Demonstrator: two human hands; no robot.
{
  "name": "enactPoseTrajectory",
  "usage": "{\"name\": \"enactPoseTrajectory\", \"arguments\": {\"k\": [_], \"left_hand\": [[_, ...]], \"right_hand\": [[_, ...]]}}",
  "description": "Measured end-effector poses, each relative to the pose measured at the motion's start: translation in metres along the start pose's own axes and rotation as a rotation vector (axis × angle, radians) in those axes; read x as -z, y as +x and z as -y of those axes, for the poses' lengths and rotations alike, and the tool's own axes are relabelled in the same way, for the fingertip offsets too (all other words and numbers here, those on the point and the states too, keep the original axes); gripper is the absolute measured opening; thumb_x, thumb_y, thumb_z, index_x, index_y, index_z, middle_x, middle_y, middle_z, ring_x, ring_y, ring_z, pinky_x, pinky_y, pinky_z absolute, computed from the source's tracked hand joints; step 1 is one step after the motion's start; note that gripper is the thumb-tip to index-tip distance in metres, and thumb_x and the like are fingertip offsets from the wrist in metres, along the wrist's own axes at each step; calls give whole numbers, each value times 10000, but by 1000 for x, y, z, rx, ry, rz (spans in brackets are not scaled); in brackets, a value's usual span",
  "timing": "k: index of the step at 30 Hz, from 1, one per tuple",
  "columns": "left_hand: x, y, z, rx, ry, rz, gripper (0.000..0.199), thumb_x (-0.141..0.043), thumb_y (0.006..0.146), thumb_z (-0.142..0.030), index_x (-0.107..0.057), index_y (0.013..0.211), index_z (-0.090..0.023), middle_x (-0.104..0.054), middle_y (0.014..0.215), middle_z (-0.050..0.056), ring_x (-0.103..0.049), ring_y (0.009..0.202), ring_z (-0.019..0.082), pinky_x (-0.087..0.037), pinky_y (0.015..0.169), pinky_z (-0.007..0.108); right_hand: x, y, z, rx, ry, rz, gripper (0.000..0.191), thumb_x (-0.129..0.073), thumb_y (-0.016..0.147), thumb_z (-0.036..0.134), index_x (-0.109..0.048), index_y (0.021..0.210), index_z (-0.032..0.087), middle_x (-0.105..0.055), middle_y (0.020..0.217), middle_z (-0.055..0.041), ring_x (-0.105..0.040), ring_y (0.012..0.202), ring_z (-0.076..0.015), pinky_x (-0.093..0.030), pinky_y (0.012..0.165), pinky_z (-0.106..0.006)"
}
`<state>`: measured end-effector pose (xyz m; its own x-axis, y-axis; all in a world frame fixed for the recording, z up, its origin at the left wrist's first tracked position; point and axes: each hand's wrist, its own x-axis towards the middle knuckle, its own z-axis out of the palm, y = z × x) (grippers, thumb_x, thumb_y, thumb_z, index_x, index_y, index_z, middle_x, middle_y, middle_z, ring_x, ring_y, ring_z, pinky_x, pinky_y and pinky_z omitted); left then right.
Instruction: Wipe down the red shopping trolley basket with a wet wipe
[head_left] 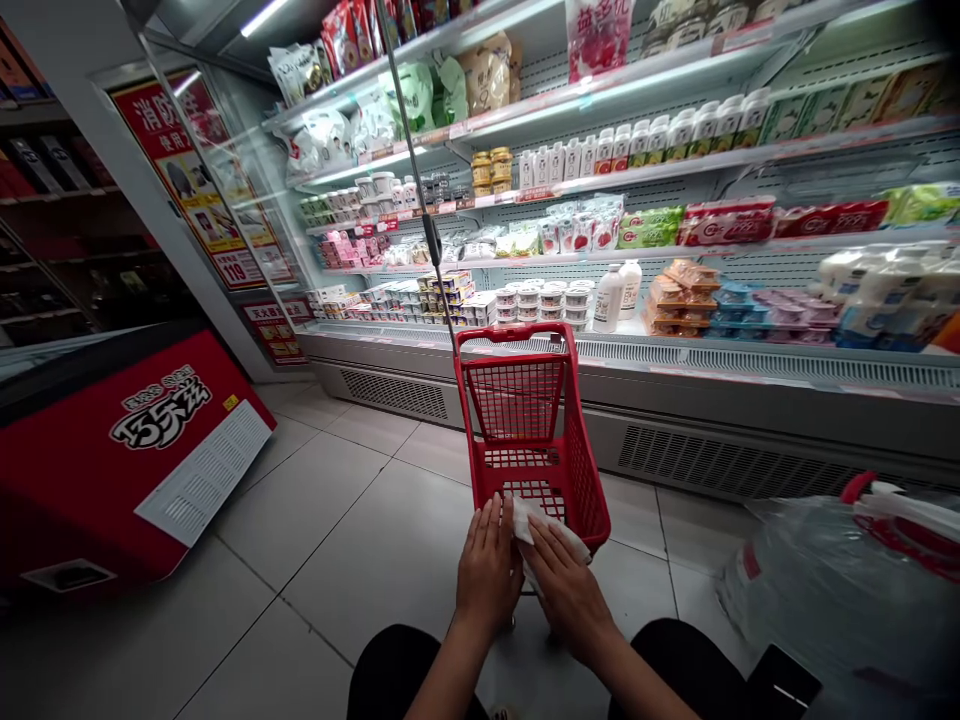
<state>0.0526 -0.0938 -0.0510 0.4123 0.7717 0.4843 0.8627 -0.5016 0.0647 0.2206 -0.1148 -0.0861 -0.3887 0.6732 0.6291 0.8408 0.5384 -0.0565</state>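
A red plastic shopping cart with lattice walls stands in front of my knees. My left hand lies with its fingers stretched out over the cart's near edge and holds nothing that I can see. Beside it, my right hand presses a crumpled white cloth against that same edge. Part of the cloth shows between the two hands and past the right fingers. The stretch of rim beneath both hands is hidden.
Behind the cart runs a lit refrigerated shelf unit with yogurt cups, bottles and packs. A red freezer chest stands at left. At right is a large clear plastic water jug with a red cap. Grey tiles cover the floor.
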Motion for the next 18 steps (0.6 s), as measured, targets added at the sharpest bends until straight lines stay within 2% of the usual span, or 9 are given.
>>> {"name": "enactPoseTrajectory", "arguments": {"k": [3,6,9,12,15,18], "left_hand": [[9,10,21,-99,-16,74,914,-578,924,-247,-41,1663,-212,-279,1697,69,-274,1565,247,-316,1257,446],[17,26,42,-109,22,112,945,-662,912,-415,-99,1659,-282,-230,1715,45,-246,1574,274,-264,1274,495],[14,40,43,-194,34,140,926,-669,917,-442,-121,1653,-318,-201,1724,27,-222,1582,259,-229,1286,494],[0,47,23,-188,14,134,941,-663,916,-393,-97,1658,-272,-149,1735,53,-169,1595,252,-221,1288,486],[-14,46,-2,-135,-11,114,932,-631,909,-308,-81,1660,-242,-128,1738,63,-148,1599,252,-223,1284,494],[-20,43,-15,-113,-17,88,936,-582,882,-207,-63,1661,-205,-137,1736,67,-147,1599,243,-194,1291,483]], "right_hand": [[12,-21,-30,-34,-3,43,878,-378,851,-22,-155,1662,230,-363,1659,-55,-322,1535,-227,-264,1271,-484],[24,-40,-66,-175,-21,19,822,-381,927,54,-113,1668,288,-289,1689,-30,-295,1545,-255,-208,1279,-517],[30,-47,-88,-314,-36,-26,739,-376,1005,159,-91,1668,317,-226,1708,-12,-279,1551,-269,-195,1278,-535],[22,-40,-81,-333,-27,-39,739,-371,1006,151,-84,1670,301,-236,1707,-20,-261,1558,-273,-219,1269,-549],[5,-27,-52,-223,11,-26,807,-406,949,93,-91,1671,269,-267,1698,-51,-269,1555,-285,-254,1259,-558],[-4,-19,-29,-157,26,-37,864,-440,898,61,-94,1671,233,-251,1701,-87,-299,1543,-290,-317,1239,-533]]}}
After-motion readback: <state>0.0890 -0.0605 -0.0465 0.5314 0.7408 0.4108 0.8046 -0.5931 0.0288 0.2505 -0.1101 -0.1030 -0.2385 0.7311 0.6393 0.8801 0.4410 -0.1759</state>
